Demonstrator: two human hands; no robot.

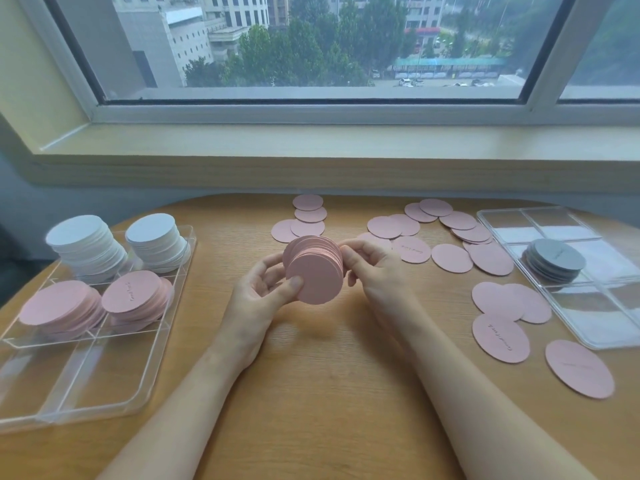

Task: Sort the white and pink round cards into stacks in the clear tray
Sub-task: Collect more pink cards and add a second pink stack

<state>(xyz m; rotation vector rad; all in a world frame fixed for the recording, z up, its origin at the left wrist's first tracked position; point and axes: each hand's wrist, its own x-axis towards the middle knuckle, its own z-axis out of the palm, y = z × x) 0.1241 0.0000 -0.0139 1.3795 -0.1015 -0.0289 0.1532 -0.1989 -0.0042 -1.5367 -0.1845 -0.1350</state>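
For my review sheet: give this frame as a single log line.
both hands hold pink stack | left hand | right hand | left tray: white, pink stacks | loose pink cards remain on table

A rounded wooden table (pixel 311 393) under the window carries a clear divided tray (pixel 104 407) at the left edge, a second clear tray (pixel 595 327) at the right, and loose pink round cards (pixel 453 258) scattered across its far and right parts, some overlapping.

1. Scene is lit softly by overcast daylight from the window (pixel 311 43).
2. Faint shadows are cast toward the viewer on the table (pixel 311 393).
3. Edges are bowed by wide-angle distortion; corners are slightly blurred.
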